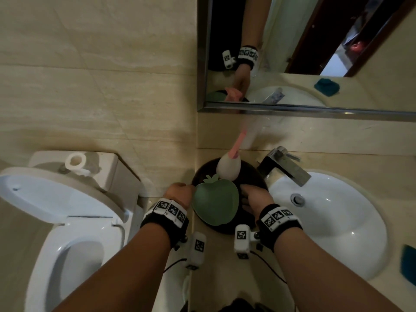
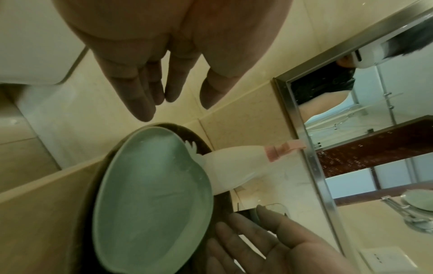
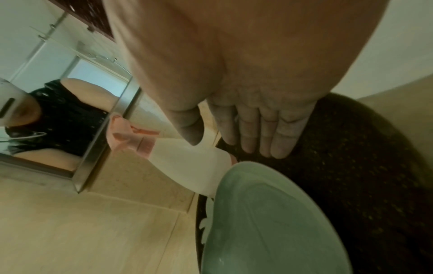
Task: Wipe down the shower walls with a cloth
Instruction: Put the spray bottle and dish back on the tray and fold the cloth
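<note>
A teal cloth lies at the counter's right edge, far from both hands. On the counter's left end sits a dark round tray holding a green apple-shaped dish and a white spray bottle with a pink trigger. My left hand is at the tray's left rim beside the dish; in the left wrist view its fingers hang straight above the rim, holding nothing. My right hand lies on the tray's right side, its straight fingers touching the dark surface next to the dish.
An open toilet stands to the left, with a paper roll on its tank. The white sink and chrome faucet are right of the tray. A framed mirror hangs above, reflecting glass shower panels in the wrist views.
</note>
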### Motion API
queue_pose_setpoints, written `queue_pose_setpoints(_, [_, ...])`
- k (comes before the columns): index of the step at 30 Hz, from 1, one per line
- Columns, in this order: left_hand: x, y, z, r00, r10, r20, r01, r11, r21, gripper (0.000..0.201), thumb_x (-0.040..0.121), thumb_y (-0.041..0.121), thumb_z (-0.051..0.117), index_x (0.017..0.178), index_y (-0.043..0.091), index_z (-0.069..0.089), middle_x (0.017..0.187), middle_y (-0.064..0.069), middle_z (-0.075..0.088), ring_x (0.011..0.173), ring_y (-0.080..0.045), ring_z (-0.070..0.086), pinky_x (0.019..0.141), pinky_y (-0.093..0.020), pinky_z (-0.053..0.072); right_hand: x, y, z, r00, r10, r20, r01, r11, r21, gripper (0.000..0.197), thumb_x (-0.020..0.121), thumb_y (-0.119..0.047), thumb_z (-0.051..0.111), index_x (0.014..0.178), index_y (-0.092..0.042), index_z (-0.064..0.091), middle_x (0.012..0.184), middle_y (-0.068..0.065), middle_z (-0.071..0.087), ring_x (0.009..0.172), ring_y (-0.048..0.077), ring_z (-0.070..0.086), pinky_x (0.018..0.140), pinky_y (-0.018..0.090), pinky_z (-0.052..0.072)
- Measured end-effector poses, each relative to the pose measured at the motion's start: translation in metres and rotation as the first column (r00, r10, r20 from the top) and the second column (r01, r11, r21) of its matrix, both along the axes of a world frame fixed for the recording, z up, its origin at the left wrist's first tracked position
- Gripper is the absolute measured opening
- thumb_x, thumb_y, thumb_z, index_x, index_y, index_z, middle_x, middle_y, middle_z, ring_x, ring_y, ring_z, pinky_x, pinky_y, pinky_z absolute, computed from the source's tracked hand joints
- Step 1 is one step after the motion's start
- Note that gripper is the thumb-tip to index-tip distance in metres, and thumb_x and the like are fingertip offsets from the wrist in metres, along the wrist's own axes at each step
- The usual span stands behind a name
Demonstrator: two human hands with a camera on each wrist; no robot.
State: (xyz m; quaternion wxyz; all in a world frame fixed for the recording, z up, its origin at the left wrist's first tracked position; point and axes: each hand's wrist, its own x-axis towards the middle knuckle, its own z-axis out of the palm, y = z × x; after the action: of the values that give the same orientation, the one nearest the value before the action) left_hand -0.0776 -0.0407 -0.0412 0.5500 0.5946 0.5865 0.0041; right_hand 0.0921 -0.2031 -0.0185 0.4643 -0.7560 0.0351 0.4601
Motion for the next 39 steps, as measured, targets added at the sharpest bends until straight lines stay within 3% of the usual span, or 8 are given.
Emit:
queue_pose_setpoints(4, [0.014, 0.006, 0.023, 0.997, -0.014, 0.072, 0.012, 0.999, 0.036, 0.011, 0.093, 0.023, 0.065, 0.083, 0.019, 0.066, 0.119, -0.024, 0.072, 0.112, -0.041, 0.07, 0.097, -0.051, 0.058, 0.009, -0.01, 0.029, 0.996, -0.08, 0.041, 0.079, 0.996, 0.028, 0.016, 0.099, -0.026, 0.065, 0.102, -0.011, 0.068, 0.099, 0.01, 0.066, 0.091, 0.026, 0.063, 0.089, 0.042, 0.056])
queue_pose_setpoints(8, [0.036, -0.012, 0.061, 0.986, -0.097, 0.138, 0.095, 0.995, 0.027, 0.04, 0.1, 0.024, 0.061, 0.136, 0.01, 0.063, 0.136, -0.017, 0.065, 0.124, -0.034, 0.063, 0.107, -0.041, 0.051, 0.026, -0.034, 0.059, 0.99, -0.129, 0.051, 0.124, 0.988, 0.09, 0.013, 0.102, -0.02, 0.059, 0.09, -0.013, 0.059, 0.085, 0.006, 0.053, 0.069, 0.018, 0.049, 0.061, 0.029, 0.042])
queue_pose_setpoints(12, [0.06, -0.048, 0.085, 0.971, -0.007, 0.24, 0.035, 0.993, -0.11, 0.038, 0.101, 0.015, 0.062, 0.135, -0.001, 0.06, 0.133, -0.024, 0.065, 0.078, -0.021, 0.063, 0.098, -0.046, 0.058, 0.037, -0.073, 0.086, 0.983, -0.138, 0.123, 0.125, 0.986, 0.111, 0.026, 0.103, -0.021, 0.058, 0.121, -0.003, 0.063, 0.12, 0.022, 0.065, 0.107, 0.035, 0.067, 0.09, 0.042, 0.058])
queue_pose_setpoints(15, [0.079, -0.077, 0.097, 0.963, -0.083, 0.258, 0.112, 0.988, -0.103, 0.027, 0.1, 0.013, 0.062, 0.123, -0.001, 0.064, 0.101, -0.014, 0.07, 0.072, -0.022, 0.061, 0.089, -0.047, 0.06, 0.041, -0.113, 0.106, 0.957, -0.249, 0.148, 0.229, 0.963, 0.141, 0.02, 0.101, -0.021, 0.062, 0.11, -0.004, 0.066, 0.133, 0.022, 0.062, 0.117, 0.037, 0.065, 0.105, 0.049, 0.052])
queue_pose_setpoints(20, [0.114, -0.149, 0.125, 0.93, -0.247, 0.27, 0.27, 0.962, -0.05, 0.011, 0.102, 0.016, 0.061, 0.092, 0.012, 0.06, 0.079, -0.003, 0.06, 0.072, -0.024, 0.061, 0.096, -0.049, 0.056, 0.052, -0.203, 0.119, 0.915, -0.359, 0.187, 0.324, 0.926, 0.194, 0.025, 0.102, -0.026, 0.062, 0.116, -0.005, 0.065, 0.127, 0.011, 0.065, 0.109, 0.031, 0.066, 0.096, 0.045, 0.058])
queue_pose_setpoints(26, [0.15, -0.276, 0.129, 0.916, -0.272, 0.293, 0.317, 0.941, -0.118, 0.016, 0.1, 0.01, 0.061, 0.084, 0.012, 0.059, 0.081, -0.009, 0.06, 0.07, -0.026, 0.059, 0.082, -0.042, 0.056, 0.064, -0.341, 0.133, 0.861, -0.481, 0.167, 0.454, 0.873, 0.177, 0.039, 0.104, -0.022, 0.059, 0.128, 0.009, 0.062, 0.134, 0.027, 0.06, 0.111, 0.038, 0.065, 0.104, 0.054, 0.052])
queue_pose_setpoints(32, [0.18, -0.389, 0.133, 0.906, -0.265, 0.329, 0.339, 0.922, -0.19, 0.026, 0.101, 0.006, 0.06, 0.076, 0.009, 0.054, 0.069, -0.011, 0.05, 0.058, -0.022, 0.048, 0.066, -0.037, 0.043, 0.085, -0.465, 0.124, 0.757, -0.636, 0.15, 0.61, 0.77, 0.189, 0.035, 0.1, -0.025, 0.065, 0.116, 0.006, 0.069, 0.093, 0.01, 0.068, 0.078, 0.025, 0.064, 0.068, 0.035, 0.055])
queue_pose_setpoints(39, [0.216, -0.445, 0.126, 0.893, -0.337, 0.298, 0.398, 0.901, -0.174, 0.019, 0.102, 0.009, 0.06, 0.083, 0.01, 0.061, 0.081, -0.013, 0.061, 0.069, -0.025, 0.058, 0.075, -0.042, 0.053, 0.109, -0.526, 0.092, 0.697, -0.717, 0.015, 0.704, 0.688, 0.177, 0.019, 0.103, -0.021, 0.06, 0.103, -0.003, 0.066, 0.095, 0.008, 0.066, 0.083, 0.025, 0.063, 0.085, 0.041, 0.054])
